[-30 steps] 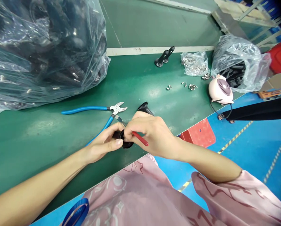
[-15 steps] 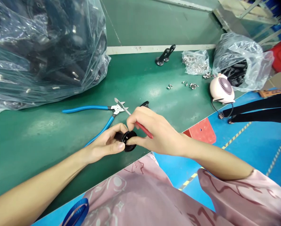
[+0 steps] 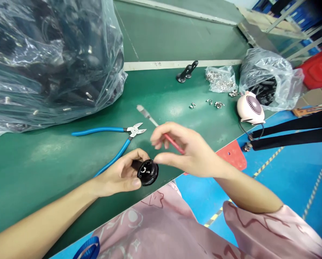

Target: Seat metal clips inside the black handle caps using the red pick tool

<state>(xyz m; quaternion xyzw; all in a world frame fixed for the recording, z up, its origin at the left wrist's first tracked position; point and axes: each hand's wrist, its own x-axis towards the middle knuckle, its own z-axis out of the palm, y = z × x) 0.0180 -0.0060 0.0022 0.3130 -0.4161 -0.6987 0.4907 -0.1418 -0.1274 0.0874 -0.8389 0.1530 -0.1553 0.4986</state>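
My left hand [image 3: 125, 172] grips a black plastic part [image 3: 148, 172], whose round, shiny, flanged end faces up with a small bright metal bit inside. Between the curled fingers and palm of my right hand [image 3: 185, 147] is a red-handled tool with a flat metal blade [image 3: 146, 112], its blade pointing up and to the left. My right thumb is stretched out at the upper rim of the black part; whether it touches is unclear. Just beyond my left hand, blue-handled cutting pliers [image 3: 134, 130] lie on the green table with their jaws apart.
A big clear bag of black parts [image 3: 53, 64] fills the table's left. Toward the back stand two black parts [image 3: 186, 72]. Small metal clips [image 3: 218, 104], a bag of clips [image 3: 222, 79], a small fan [image 3: 250, 107] and another bag [image 3: 271, 79] lie right. A person's legs [image 3: 293, 129] show beyond.
My right hand has drawn back up and right from the black part, and the blade has swung with it. The part's round face is now more exposed. The whole view has shifted slightly.
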